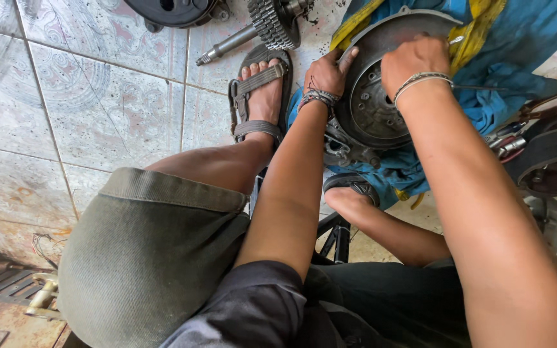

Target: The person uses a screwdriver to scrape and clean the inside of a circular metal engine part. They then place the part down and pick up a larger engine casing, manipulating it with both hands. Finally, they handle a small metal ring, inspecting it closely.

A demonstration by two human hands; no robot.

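Head view – two hands [369, 67] grip one round metal housing [372, 96]

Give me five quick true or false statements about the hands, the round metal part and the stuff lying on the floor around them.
1. Both hands rest on the round metal part. True: the left hand holds its left edge and the right hand its upper rim.
2. The metal part lies on a red cloth. False: the cloth is blue with yellow.
3. A geared shaft lies on the tiled floor beyond the sandalled foot. True.
4. Both wrists are bare. False: each wears a bracelet.
5. The left hand grips a hammer. False: no hammer is visible; the fingers lie on the part's edge.
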